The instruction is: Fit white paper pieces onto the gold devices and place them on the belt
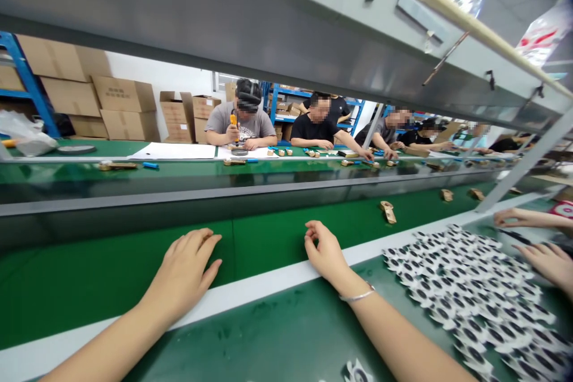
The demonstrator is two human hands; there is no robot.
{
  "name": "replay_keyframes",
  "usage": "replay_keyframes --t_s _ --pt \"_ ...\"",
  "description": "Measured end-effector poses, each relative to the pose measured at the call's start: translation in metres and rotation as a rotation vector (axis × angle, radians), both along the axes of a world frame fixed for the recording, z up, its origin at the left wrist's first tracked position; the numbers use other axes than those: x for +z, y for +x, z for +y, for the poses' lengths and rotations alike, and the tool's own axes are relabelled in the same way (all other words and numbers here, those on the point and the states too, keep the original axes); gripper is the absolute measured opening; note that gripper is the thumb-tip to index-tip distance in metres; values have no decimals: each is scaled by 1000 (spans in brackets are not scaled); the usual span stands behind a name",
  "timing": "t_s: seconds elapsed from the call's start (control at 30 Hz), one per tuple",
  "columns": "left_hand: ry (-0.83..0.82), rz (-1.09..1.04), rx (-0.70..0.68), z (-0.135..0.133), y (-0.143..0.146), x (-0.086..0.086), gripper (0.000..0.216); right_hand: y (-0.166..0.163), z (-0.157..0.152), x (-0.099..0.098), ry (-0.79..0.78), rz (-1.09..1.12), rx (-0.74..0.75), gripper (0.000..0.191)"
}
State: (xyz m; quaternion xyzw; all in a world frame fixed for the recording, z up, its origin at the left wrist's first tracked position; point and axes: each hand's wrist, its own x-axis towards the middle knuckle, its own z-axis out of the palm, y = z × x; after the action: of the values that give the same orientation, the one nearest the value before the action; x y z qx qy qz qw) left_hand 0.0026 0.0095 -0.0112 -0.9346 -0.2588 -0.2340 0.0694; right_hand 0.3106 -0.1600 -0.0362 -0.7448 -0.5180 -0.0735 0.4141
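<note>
My left hand (188, 271) lies flat, fingers together and stretched out, across the white edge strip (250, 289) and onto the green conveyor belt (111, 274). It holds nothing. My right hand (324, 250) rests on the belt just past the strip with fingers loosely curled and nothing in them; a thin bracelet circles its wrist. The nearest parts are two small tan pieces (388, 212) lying on the belt to the right of my right hand.
A heap of several black-and-white round stickers (470, 292) covers the bench at right. Another person's hands (544, 250) work beside it. More tan pieces (461, 194) ride the belt. Several workers sit across the line. Cardboard boxes (111, 104) stand behind. A grey shelf (268, 18) hangs overhead.
</note>
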Motion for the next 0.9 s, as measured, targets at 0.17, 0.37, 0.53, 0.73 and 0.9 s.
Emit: replay_keyframes --t_s 0.17,0.37,0.53,0.73,0.9 --pt "5 -11 -22 4 1 -4 41 28 -6 2 -93 -106 -193 22" --pt "47 -50 -95 3 3 -3 34 55 -17 7 -238 -172 -494 21" --pt "34 -49 -165 2 2 -1 31 65 -18 7 -367 -185 -637 22" --pt "-18 -21 -240 3 2 -2 28 76 -15 10 -448 -174 -795 23" --pt "-27 -30 -256 2 2 -2 26 84 -10 14 -423 -160 -945 29"
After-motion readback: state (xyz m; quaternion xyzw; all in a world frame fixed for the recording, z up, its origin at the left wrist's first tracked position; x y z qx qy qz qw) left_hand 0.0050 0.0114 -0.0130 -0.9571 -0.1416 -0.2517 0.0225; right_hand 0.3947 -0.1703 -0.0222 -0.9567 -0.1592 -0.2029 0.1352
